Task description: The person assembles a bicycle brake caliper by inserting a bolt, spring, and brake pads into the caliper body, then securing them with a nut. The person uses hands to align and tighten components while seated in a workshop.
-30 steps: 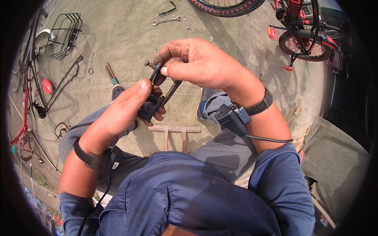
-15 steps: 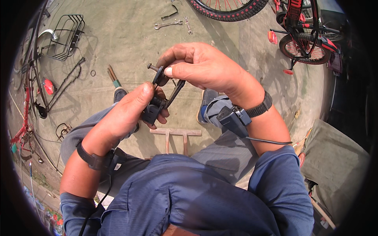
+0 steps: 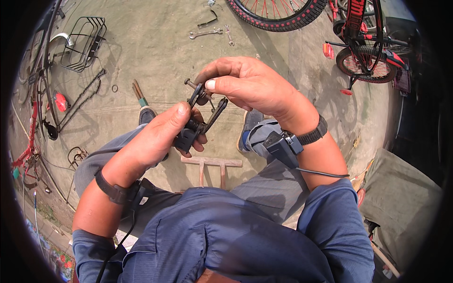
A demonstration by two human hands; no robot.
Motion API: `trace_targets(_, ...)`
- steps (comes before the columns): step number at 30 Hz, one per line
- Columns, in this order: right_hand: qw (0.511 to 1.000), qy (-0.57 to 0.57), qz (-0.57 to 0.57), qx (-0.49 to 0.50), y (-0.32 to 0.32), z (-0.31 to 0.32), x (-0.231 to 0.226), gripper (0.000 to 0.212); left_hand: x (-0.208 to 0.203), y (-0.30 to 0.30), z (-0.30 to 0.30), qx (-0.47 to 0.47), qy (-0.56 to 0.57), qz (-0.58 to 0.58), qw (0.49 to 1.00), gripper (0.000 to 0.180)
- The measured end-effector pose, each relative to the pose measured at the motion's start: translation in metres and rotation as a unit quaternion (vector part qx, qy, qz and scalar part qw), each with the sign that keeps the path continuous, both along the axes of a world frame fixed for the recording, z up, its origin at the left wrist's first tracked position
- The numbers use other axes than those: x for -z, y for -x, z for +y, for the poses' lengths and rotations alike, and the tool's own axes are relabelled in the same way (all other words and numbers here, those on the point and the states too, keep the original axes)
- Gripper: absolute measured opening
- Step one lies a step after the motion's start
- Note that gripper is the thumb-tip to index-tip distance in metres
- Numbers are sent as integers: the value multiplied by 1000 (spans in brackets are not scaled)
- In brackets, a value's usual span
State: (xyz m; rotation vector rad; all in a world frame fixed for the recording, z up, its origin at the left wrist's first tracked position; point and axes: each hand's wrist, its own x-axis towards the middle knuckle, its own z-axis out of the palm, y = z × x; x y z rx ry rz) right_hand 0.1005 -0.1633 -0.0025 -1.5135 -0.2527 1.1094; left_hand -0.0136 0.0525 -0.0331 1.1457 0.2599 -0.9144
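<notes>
Between my knees I hold a black bicycle derailleur (image 3: 187, 136), tilted, with its long cage pointing up to the right. My left hand (image 3: 158, 132) is closed round its body, thumb on top and fingertips showing beneath. At the upper end, my right hand (image 3: 255, 85) pinches the cage by a small dark wheel (image 3: 203, 97), thumb and bent fingers on it. A bolt-like pin (image 3: 190, 83) with a round head sticks out there to the left. The right fingertips are partly hidden behind the part.
Two wrenches (image 3: 206, 33) lie on the ground ahead. A black wire basket (image 3: 84, 44), a chain (image 3: 81, 100) and a red bicycle frame (image 3: 33, 122) are at left. Bicycle wheels (image 3: 309, 18) stand at upper right. A wooden stool (image 3: 211, 162) is between my legs, a green-handled tool (image 3: 142, 101) by my left foot.
Both hands and the derailleur have shifted slightly right and down in the picture, as the ground has too. The grip of both hands looks the same.
</notes>
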Motion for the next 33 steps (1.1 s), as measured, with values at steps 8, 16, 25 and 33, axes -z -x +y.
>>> trace_targets(8, 999, -10, 23, 21, -2, 0, 3, 37, 0, -1, 1, 5, 4, -8, 1000, 71)
trace_targets(16, 995, 15, -12, 97, -7, -8, 7, 39, 0, -2, 3, -1, 6, -15, 1000, 70)
trace_targets(25, 989, -95, 33, 108, -6, -15, 11, 40, 1, -3, 5, -19, 12, -13, 1000, 71)
trace_targets(33, 990, -96, 53, 89, -8, -23, 6, 43, 1, -4, 5, -20, 4, -21, 1000, 71)
